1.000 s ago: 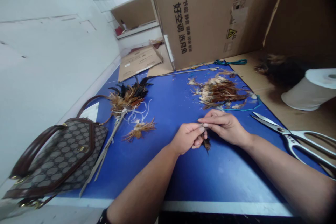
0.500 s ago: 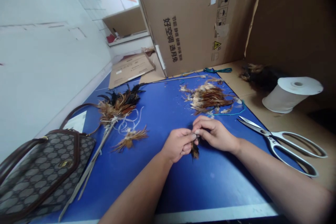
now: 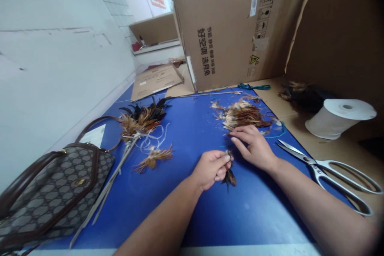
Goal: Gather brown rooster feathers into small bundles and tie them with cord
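My left hand [image 3: 211,167] is closed in a pinch on a small bunch of dark brown feathers [image 3: 229,176], whose tips hang down onto the blue table top [image 3: 192,204]. My right hand [image 3: 253,147] lies just right of it, fingers stretched out and apart, holding nothing. Its fingertips point toward a loose pile of brown and cream feathers [image 3: 243,115] a little farther back.
A feather duster on thin sticks [image 3: 136,122] and a small loose feather tuft [image 3: 153,158] lie at the left. A patterned handbag [image 3: 51,192] sits at the near left. Large metal scissors [image 3: 327,172], a white roll [image 3: 340,118] and cardboard boxes [image 3: 234,32] stand right and behind.
My right hand has let go of the feather bunch and moved back toward the feather pile with its fingers opened. My left hand keeps the bunch. The view shifted slightly.
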Action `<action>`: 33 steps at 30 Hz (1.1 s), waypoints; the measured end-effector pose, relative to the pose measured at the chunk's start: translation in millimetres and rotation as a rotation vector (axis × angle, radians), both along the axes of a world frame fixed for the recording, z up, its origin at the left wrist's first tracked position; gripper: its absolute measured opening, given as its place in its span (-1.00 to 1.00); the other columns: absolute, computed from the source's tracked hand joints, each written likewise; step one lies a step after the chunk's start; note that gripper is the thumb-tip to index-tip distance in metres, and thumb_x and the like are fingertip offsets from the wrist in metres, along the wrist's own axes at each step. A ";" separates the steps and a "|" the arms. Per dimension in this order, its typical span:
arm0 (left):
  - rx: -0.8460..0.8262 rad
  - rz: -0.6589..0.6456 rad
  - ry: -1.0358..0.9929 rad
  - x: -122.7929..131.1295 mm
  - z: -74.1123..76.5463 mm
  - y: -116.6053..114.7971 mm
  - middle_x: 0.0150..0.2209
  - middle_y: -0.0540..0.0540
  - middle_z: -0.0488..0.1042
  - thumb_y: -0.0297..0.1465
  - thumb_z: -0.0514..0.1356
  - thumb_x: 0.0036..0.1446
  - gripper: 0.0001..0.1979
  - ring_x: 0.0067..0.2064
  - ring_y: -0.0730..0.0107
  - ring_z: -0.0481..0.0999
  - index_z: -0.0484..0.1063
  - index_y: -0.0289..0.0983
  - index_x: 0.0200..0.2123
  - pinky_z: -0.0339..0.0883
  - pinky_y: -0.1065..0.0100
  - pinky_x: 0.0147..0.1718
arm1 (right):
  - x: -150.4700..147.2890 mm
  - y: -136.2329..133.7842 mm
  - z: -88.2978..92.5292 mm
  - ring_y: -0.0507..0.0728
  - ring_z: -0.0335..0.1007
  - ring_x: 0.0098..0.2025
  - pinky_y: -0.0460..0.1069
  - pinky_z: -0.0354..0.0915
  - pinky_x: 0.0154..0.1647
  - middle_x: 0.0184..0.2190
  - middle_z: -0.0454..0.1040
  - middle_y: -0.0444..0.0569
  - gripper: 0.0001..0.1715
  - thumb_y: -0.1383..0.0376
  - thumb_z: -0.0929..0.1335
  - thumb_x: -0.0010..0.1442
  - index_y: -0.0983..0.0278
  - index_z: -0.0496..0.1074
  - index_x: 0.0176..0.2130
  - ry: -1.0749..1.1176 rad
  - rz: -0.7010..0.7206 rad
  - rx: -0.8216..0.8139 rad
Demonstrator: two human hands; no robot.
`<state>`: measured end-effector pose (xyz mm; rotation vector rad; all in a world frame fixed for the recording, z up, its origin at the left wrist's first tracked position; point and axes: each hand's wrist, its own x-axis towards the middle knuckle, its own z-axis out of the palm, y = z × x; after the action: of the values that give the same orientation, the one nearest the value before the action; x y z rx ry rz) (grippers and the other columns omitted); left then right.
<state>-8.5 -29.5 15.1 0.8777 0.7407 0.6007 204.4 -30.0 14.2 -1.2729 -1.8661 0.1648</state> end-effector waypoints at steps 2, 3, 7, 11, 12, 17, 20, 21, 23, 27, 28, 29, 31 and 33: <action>0.016 0.025 -0.016 1.1 0.0 -0.1 -0.44 -0.01 0.44 -0.14 0.49 0.02 -0.55 -0.65 0.73 0.15 0.53 -0.41 -0.26 -0.11 0.51 -0.71 | 7.0 8.4 -8.5 0.37 0.39 0.15 0.37 0.29 0.19 0.11 0.59 0.13 -0.68 0.16 0.35 0.42 0.16 0.65 0.02 -0.167 -0.088 0.012; 0.023 0.032 -0.025 1.4 -0.1 0.0 -0.43 -0.01 0.44 -0.14 0.49 0.02 -0.55 -0.65 0.73 0.16 0.53 -0.41 -0.26 -0.09 0.51 -0.71 | 9.8 12.3 -13.1 0.40 0.35 0.18 0.39 0.27 0.19 0.15 0.57 0.13 -0.68 0.15 0.35 0.42 0.16 0.66 0.01 -0.228 -0.124 0.004; 0.051 0.065 -0.073 0.9 -2.2 0.6 -0.42 -0.02 0.46 -0.16 0.46 0.07 -0.59 -0.65 0.72 0.18 0.52 -0.40 -0.25 -0.06 0.51 -0.71 | 14.9 22.9 -24.8 0.43 0.36 0.13 0.40 0.27 0.15 0.11 0.61 0.12 -0.65 0.12 0.36 0.41 0.22 0.66 -0.02 -0.307 -0.209 -0.021; 0.074 0.126 -0.087 1.0 -4.6 1.4 -0.40 -0.04 0.50 -0.16 0.43 0.11 -0.61 -0.67 0.71 0.17 0.52 -0.39 -0.23 -0.10 0.50 -0.72 | 15.8 21.1 -15.8 0.34 0.47 0.04 0.35 0.32 0.16 0.00 0.67 0.12 -0.71 0.17 0.39 0.38 0.24 0.66 -0.05 -0.114 -0.205 0.082; 0.083 0.149 -0.083 1.4 -5.1 1.7 -0.39 -0.06 0.51 -0.15 0.43 0.11 -0.60 -0.67 0.72 0.16 0.53 -0.39 -0.23 -0.11 0.50 -0.72 | 15.9 18.5 -11.4 0.32 0.50 0.03 0.32 0.34 0.15 -0.02 0.67 0.12 -0.73 0.18 0.39 0.38 0.23 0.66 -0.06 -0.044 -0.204 0.115; 0.190 0.325 -0.026 4.3 -9.4 3.5 -0.28 -0.12 0.56 -0.17 0.43 0.10 -0.63 -0.57 0.69 0.18 0.61 -0.41 -0.26 -0.05 0.46 -0.62 | 14.1 1.7 7.0 0.27 0.57 0.00 0.26 0.41 0.17 -0.09 0.67 0.07 -0.83 0.17 0.46 0.32 0.16 0.65 -0.14 0.277 -0.249 0.188; 0.320 0.431 -0.004 5.3 -12.1 3.9 -0.22 -0.12 0.56 -0.22 0.42 0.13 -0.72 -0.42 0.61 0.29 0.67 -0.36 -0.25 0.12 0.46 -0.46 | 9.1 -4.2 9.7 0.24 0.59 -0.11 0.20 0.49 0.05 -0.13 0.66 0.07 -0.78 0.10 0.50 0.27 0.19 0.63 -0.19 0.474 -0.292 0.073; 0.342 0.445 -0.005 5.6 -12.5 3.8 -0.22 -0.12 0.56 -0.23 0.41 0.15 -0.73 -0.39 0.58 0.32 0.67 -0.35 -0.26 0.15 0.45 -0.41 | 6.8 -5.2 9.0 0.22 0.59 -0.18 0.16 0.51 -0.04 -0.16 0.66 0.06 -0.75 0.08 0.51 0.25 0.20 0.62 -0.20 0.543 -0.295 0.016; 0.330 0.448 -0.017 6.5 -12.4 3.3 -0.24 -0.13 0.58 -0.22 0.39 0.17 -0.73 -0.36 0.55 0.35 0.67 -0.35 -0.26 0.18 0.44 -0.37 | 1.4 -6.4 6.2 0.17 0.56 -0.28 0.09 0.51 -0.19 -0.23 0.65 0.03 -0.71 0.06 0.53 0.22 0.21 0.60 -0.22 0.661 -0.262 -0.088; 0.228 0.459 -0.061 9.8 -11.5 2.1 -0.30 -0.13 0.59 -0.16 0.42 0.13 -0.66 -0.40 0.54 0.37 0.64 -0.37 -0.25 0.16 0.44 -0.42 | -12.3 -9.3 -0.5 0.12 0.53 -0.31 0.03 0.50 -0.23 -0.27 0.63 -0.01 -0.68 0.08 0.57 0.17 0.22 0.59 -0.19 0.746 -0.139 -0.180; 0.209 0.475 -0.079 10.8 -11.7 1.9 -0.32 -0.12 0.59 -0.16 0.44 0.11 -0.64 -0.41 0.54 0.37 0.64 -0.37 -0.25 0.16 0.44 -0.43 | -16.0 -10.3 -1.3 0.12 0.54 -0.29 0.04 0.51 -0.21 -0.26 0.63 -0.01 -0.68 0.08 0.57 0.17 0.22 0.58 -0.18 0.754 -0.120 -0.189; 0.195 0.488 -0.101 11.7 -11.9 1.9 -0.34 -0.10 0.57 -0.16 0.45 0.10 -0.64 -0.42 0.54 0.36 0.63 -0.37 -0.25 0.16 0.44 -0.43 | -19.5 -11.3 -1.7 0.13 0.55 -0.27 0.04 0.51 -0.17 -0.24 0.63 -0.01 -0.67 0.08 0.57 0.17 0.22 0.58 -0.17 0.759 -0.108 -0.192; 0.169 0.502 -0.155 13.3 -12.5 2.2 -0.36 -0.07 0.56 -0.17 0.47 0.07 -0.65 -0.42 0.54 0.37 0.62 -0.36 -0.27 0.21 0.43 -0.40 | -25.8 -13.0 -1.5 0.15 0.57 -0.20 0.06 0.52 -0.09 -0.21 0.63 0.00 -0.66 0.09 0.58 0.16 0.21 0.58 -0.15 0.763 -0.090 -0.194; 0.155 0.504 -0.215 14.6 -12.4 2.8 -0.34 -0.07 0.57 -0.19 0.48 0.06 -0.66 -0.37 0.50 0.43 0.64 -0.36 -0.24 0.30 0.40 -0.32 | -30.1 -14.1 -0.7 0.16 0.58 -0.16 0.08 0.52 -0.03 -0.18 0.64 0.00 -0.63 0.09 0.58 0.16 0.21 0.59 -0.10 0.758 -0.056 -0.211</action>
<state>6.2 -26.7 2.7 0.7523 0.7270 1.1945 174.3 -44.1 13.4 -1.1732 -1.1776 0.7230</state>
